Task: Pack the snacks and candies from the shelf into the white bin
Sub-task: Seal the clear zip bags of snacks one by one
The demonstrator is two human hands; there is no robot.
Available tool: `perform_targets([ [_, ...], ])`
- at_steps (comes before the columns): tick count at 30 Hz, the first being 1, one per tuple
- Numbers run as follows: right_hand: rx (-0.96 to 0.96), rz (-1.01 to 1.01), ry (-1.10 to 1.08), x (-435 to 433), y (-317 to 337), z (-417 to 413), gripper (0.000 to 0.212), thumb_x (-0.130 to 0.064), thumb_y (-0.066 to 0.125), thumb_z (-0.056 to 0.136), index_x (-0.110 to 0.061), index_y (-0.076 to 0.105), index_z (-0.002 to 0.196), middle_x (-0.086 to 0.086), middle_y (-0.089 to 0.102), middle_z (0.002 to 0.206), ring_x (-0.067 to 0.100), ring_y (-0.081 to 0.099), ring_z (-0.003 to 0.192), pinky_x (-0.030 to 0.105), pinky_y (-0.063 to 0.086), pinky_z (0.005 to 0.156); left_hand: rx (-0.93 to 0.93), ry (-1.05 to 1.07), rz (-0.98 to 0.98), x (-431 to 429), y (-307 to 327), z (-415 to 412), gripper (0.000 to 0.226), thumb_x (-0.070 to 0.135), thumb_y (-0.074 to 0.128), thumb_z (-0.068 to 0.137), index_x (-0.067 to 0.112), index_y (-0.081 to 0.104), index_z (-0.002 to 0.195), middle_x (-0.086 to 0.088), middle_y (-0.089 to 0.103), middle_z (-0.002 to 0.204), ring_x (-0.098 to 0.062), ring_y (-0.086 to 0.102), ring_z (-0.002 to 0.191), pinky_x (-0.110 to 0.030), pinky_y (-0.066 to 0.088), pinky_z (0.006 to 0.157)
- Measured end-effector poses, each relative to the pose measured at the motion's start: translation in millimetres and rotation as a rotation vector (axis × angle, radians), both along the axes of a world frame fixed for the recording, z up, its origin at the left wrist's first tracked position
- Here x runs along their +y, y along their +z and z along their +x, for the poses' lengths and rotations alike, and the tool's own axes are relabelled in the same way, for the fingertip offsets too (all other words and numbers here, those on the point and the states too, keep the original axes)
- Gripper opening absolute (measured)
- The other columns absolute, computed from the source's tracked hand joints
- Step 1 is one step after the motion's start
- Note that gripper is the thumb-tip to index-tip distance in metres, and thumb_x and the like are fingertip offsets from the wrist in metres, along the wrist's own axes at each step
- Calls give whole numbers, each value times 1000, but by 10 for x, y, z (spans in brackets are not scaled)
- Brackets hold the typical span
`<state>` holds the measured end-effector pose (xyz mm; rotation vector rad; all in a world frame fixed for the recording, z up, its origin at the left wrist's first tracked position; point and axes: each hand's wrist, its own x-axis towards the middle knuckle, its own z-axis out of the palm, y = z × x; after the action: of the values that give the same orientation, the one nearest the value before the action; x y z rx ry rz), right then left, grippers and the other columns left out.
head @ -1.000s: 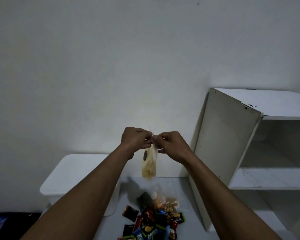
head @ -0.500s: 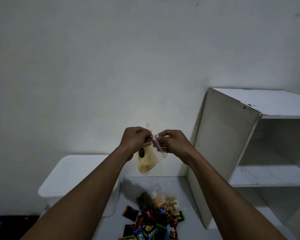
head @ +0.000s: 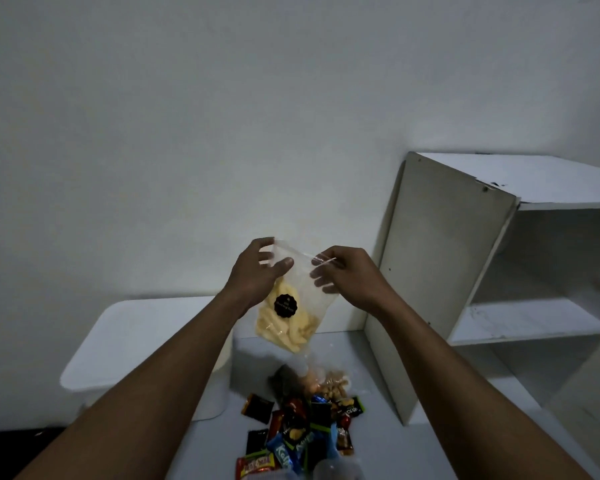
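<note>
Plastic bag (head: 312, 299) pinched at top corners, left hand (head: 257, 273) and right hand (head: 349, 271), fingertips (head: 285, 263) only; might slip or gape, spilling chips (head: 281, 332) short of bin (head: 136, 341)

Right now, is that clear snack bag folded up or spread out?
Spread out: the left hand and right hand hold the clear snack bag by its top corners, hanging flat.

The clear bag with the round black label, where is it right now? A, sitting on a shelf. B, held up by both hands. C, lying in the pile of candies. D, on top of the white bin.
B: the left hand and the right hand each pinch the top edge of the clear bag, which hangs in the air above the candy pile.
</note>
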<state>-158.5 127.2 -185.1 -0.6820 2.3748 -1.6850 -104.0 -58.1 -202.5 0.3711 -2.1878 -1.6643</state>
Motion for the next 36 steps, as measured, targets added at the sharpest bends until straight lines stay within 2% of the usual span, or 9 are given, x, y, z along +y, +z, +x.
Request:
perform_targets([
  [3, -71, -64, -8, 31, -127, -92, 14, 4, 61, 91, -5, 68, 100, 17, 74, 92, 21, 73, 77, 34, 60, 75, 1, 2, 94, -10, -142, -68, 9, 13, 72, 89, 18, 72, 96, -3, 73, 93, -16, 69, 85, -26, 50, 67],
  [9, -208, -120, -62, -2, -640, -486, 17, -2, 72, 85, -12, 70, 99, 15, 74, 105, 24, 71, 97, 36, 58, 81, 6, 104, 244, -34, -561, -353, 11, 8, 69, 89, 18, 73, 87, -5, 74, 92, -19, 69, 89, -34, 54, 79],
  [14, -303, -89, -53, -160, -1277, -838, 12, -3, 72, 87, -13, 71, 93, 8, 73, 103, 22, 68, 97, 42, 57, 86, -3, 208, 326, -94, -1028, -675, 7, 9, 66, 92, 14, 71, 92, -7, 73, 95, -19, 68, 93, -36, 53, 87],
  [19, -363, -70, -46, -412, -1872, -1180, 12, -1, 68, 90, -12, 69, 87, 10, 69, 99, 21, 64, 92, 45, 57, 85, -73, 337, 187, -179, -1610, -992, 15, 14, 63, 94, 15, 70, 107, 2, 70, 97, -4, 61, 80, -17, 48, 69],
  [23, -333, -49, -58, -602, -2259, -1419, 7, -3, 66, 92, -8, 70, 95, 7, 68, 97, 20, 64, 90, 43, 57, 83, -88, 417, 117, -304, -2055, -1184, 19, 14, 63, 93, 25, 67, 109, 8, 68, 99, -6, 63, 86, -24, 52, 78],
  [27, -294, -7, -72, -826, -2562, -1616, 6, -13, 69, 89, -19, 71, 91, -1, 70, 96, 21, 69, 94, 49, 58, 86, -65, 469, 76, -437, -2320, -1366, 18, 14, 63, 93, 25, 66, 106, 14, 67, 90, 0, 65, 83, -20, 53, 77],
  [29, -268, 16, -112, -920, -2697, -1702, 6, -18, 71, 87, -23, 70, 91, -6, 70, 91, 18, 68, 92, 42, 58, 86, -60, 516, 66, -454, -2454, -1454, 19, 8, 63, 92, 18, 66, 108, 10, 67, 88, -6, 65, 81, -16, 51, 75],
  [32, -192, 94, -179, -1002, -2813, -1794, 11, -19, 73, 88, -17, 69, 98, -9, 67, 89, 11, 63, 88, 17, 47, 72, -62, 586, 74, -451, -2660, -1574, 24, -4, 60, 89, 10, 66, 107, 0, 66, 91, -13, 64, 85, -9, 47, 71],
  [36, -174, 181, -248, -1102, -2907, -1900, 14, -22, 77, 84, -19, 66, 92, -4, 69, 87, 17, 65, 86, 29, 52, 77, -67, 625, 73, -519, -2798, -1700, 32, -15, 50, 87, 9, 62, 105, 4, 62, 84, -8, 63, 76, -9, 47, 66],
])
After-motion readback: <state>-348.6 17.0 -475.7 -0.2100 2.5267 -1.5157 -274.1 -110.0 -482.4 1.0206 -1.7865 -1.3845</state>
